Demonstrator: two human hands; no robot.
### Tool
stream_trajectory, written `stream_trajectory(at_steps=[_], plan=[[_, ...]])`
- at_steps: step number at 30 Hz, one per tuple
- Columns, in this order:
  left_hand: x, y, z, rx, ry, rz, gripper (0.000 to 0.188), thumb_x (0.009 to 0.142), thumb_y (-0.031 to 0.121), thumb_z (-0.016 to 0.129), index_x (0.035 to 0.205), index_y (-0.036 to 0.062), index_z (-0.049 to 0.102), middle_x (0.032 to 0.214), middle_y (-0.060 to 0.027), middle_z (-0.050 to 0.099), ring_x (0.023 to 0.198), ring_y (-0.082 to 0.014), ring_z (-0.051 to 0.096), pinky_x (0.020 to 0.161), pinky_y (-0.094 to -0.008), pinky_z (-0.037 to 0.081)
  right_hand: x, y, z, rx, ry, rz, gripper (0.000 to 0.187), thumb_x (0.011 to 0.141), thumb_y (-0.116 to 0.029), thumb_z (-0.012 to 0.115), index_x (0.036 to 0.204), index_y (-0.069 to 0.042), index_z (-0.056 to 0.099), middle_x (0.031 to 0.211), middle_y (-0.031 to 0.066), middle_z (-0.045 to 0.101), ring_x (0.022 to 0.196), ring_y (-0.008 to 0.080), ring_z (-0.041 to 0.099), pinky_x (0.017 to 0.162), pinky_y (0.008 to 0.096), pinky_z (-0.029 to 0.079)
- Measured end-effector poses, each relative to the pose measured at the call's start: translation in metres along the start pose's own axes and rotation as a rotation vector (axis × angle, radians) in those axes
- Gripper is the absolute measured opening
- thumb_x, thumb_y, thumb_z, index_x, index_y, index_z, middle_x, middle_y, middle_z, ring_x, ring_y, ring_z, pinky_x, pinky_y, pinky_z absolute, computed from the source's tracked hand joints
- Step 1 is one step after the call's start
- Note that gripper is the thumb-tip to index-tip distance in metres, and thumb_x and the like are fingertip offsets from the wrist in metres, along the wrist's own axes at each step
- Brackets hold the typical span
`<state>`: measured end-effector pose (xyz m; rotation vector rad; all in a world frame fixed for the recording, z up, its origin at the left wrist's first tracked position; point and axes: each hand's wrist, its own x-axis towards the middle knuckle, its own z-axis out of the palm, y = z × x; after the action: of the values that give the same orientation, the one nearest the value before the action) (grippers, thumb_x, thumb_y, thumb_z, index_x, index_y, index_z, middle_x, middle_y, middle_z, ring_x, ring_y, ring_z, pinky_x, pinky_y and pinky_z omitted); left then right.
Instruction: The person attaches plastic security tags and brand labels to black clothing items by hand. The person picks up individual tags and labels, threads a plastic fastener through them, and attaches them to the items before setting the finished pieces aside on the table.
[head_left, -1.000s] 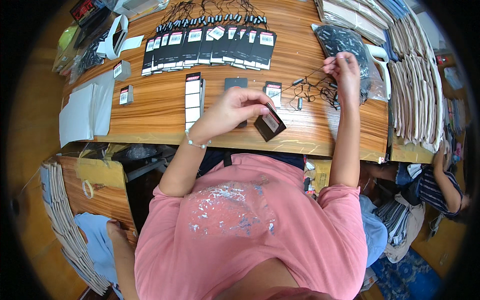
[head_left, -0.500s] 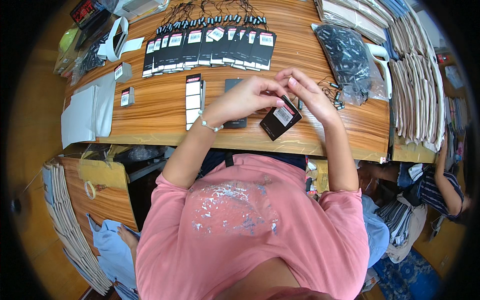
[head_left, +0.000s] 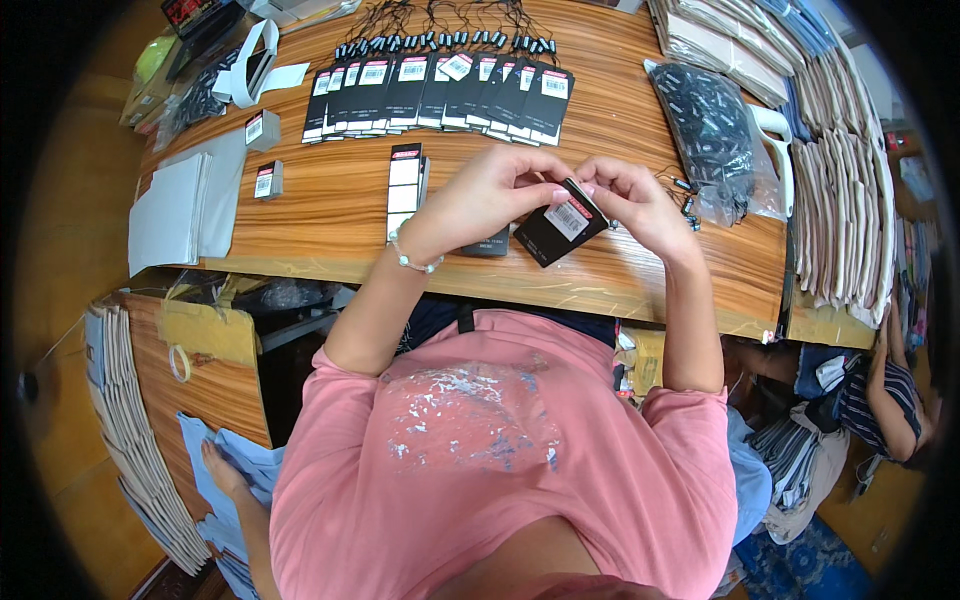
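My left hand pinches a black hang tag with a white barcode sticker between thumb and fingers, tilted above the table's near edge. At the tag's top corner, my right hand has thumb and fingertips pressed together; what they grip is hidden. A small dark toggle end shows just below those fingers. Beneath my left wrist lies a pile of dark tags, partly covered. Beside it stands a stack of sticker strips. Farther back, black tags with corded toggles lie in an overlapping row.
Loose corded toggles lie right of my right hand, near a clear bag of dark toggles and a white handled tool. Folded garments are stacked at right. Small label stacks and white sheets sit at left.
My right fingers have closed in on the top corner of the tag, after being raised and apart from it. The tag stays in my left hand. The whole view has shifted slightly.
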<state>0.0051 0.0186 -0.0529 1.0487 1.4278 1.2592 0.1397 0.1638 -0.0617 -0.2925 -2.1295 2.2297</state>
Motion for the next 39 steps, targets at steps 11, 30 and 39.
stream_trajectory(at_steps=[11,30,39], plan=[[-0.013,0.009,0.003,-0.088,0.441,0.261,0.017,0.079,0.003,0.06,0.095,-0.0039,0.059,0.085,-0.0059,0.061,0.079,-0.0098,0.059,0.069,-0.0204,0.049,-0.007,-0.026,0.017,-0.229,0.588,-0.29,0.008,0.08,-0.006,0.058,0.08,0.002,0.059,0.062,-0.0037,0.05,0.055,0.0007,0.039,0.049,0.0159,0.029],[-0.019,0.017,0.006,0.001,0.623,0.4,0.014,0.075,-0.001,0.062,0.089,-0.0052,0.059,0.08,-0.0064,0.06,0.073,-0.0089,0.059,0.063,-0.0212,0.052,0.02,-0.025,0.06,-0.766,0.693,-0.699,0.006,0.069,0.001,0.062,0.069,-0.001,0.056,0.06,0.0092,0.052,0.052,0.0209,0.051,0.048,0.0295,0.04],[-0.017,0.016,0.004,-0.004,0.61,0.397,0.013,0.075,-0.001,0.061,0.087,-0.0059,0.059,0.078,-0.0072,0.061,0.073,-0.0082,0.058,0.062,-0.0221,0.052,0.023,-0.022,0.058,-0.855,0.687,-0.72,0.007,0.066,0.002,0.062,0.068,-0.001,0.055,0.061,0.0104,0.052,0.054,0.0238,0.051,0.049,0.0322,0.04]])
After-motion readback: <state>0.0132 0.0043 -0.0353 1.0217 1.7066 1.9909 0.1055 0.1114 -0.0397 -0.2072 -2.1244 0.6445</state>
